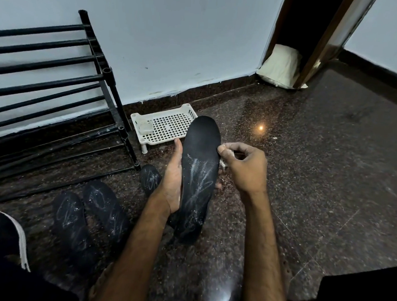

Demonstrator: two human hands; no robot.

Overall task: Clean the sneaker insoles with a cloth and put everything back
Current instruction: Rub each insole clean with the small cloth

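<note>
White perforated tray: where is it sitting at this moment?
Head view, left of centre: the white tray stands on the floor by the wall, just right of the black shoe rack, behind the insole held in the left hand.

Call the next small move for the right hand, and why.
Probably bring the right hand down and inward, wiping the white cloth scrap it pinches across the lower half of the held insole. White streaks cover that part, the cloth sits just at the insole's right edge, and the left hand grips the insole steady.
</note>
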